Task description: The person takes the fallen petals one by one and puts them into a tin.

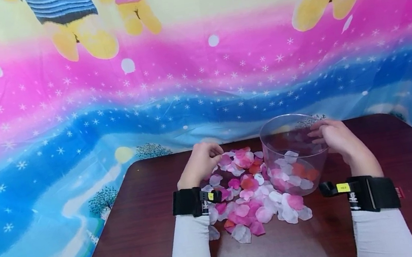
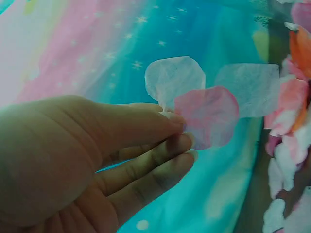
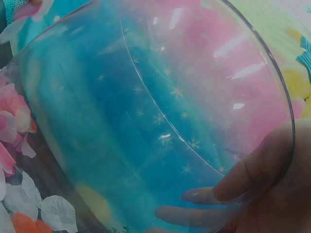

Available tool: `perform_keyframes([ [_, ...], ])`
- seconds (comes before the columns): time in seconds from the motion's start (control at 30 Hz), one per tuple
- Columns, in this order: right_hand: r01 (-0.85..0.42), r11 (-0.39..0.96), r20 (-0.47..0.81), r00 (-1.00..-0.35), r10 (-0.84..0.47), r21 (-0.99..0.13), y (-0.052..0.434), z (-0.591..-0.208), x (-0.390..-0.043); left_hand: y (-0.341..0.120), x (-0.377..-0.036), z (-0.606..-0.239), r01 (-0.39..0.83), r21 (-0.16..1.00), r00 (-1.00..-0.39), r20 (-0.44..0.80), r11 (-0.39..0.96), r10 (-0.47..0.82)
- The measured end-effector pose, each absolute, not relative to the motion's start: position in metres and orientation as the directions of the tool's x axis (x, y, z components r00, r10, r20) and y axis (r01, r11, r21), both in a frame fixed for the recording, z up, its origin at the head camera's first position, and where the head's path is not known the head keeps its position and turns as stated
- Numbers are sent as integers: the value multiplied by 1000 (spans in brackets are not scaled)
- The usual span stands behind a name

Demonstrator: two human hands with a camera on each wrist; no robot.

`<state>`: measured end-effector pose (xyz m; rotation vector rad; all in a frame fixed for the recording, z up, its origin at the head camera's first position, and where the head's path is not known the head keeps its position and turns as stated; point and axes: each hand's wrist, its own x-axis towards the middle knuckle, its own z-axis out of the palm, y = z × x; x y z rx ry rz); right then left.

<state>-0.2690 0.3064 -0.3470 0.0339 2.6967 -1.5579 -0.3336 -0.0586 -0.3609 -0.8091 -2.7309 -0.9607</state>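
Between thumb and fingertips, my left hand [image 1: 200,163] pinches a few thin fabric flower petals; a pink petal [image 2: 210,119] and a whitish petal [image 2: 175,78] stick out in the left wrist view, with another pale petal [image 2: 249,91] alongside. My right hand [image 1: 337,139] grips a clear plastic tub [image 1: 269,148] at its right side near the rim, and its fingers [image 3: 233,187] show through the clear wall. Pink, white and red petals [image 1: 242,209] lie spread on the table between the hands. Some show through the tub; whether these are inside or behind it, I cannot tell.
The dark reddish-brown table [image 1: 139,245] reaches back to a hanging cloth [image 1: 197,72] printed with snowflakes and cartoon figures. A black strap with a small device sits on each wrist, such as the left wristband [image 1: 188,202].
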Motion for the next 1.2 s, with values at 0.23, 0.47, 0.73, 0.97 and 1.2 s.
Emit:
perform_keyframes([
  [0.23, 31, 498, -30, -999, 10, -867, 307, -349, -270, -57, -327, -349, 561, 551, -828, 371, 617, 421],
  [0.47, 29, 507, -28, -1000, 11, -862, 307, -350, -269, -49, -323, -344, 648, 532, -758, 516, 545, 398],
  [0.73, 30, 495, -27, -1000, 14, -869, 306, -349, -269, -34, -313, -334, 749, 499, -650, 682, 437, 335],
  [0.97, 38, 494, -33, -999, 20, -869, 305, -348, -270, -9, -300, -330, 815, 457, -558, 784, 356, 272],
  [1.2, 31, 498, -26, -1000, 16, -867, 306, -348, -269, 20, -290, -332, 837, 413, -525, 789, 359, 320],
])
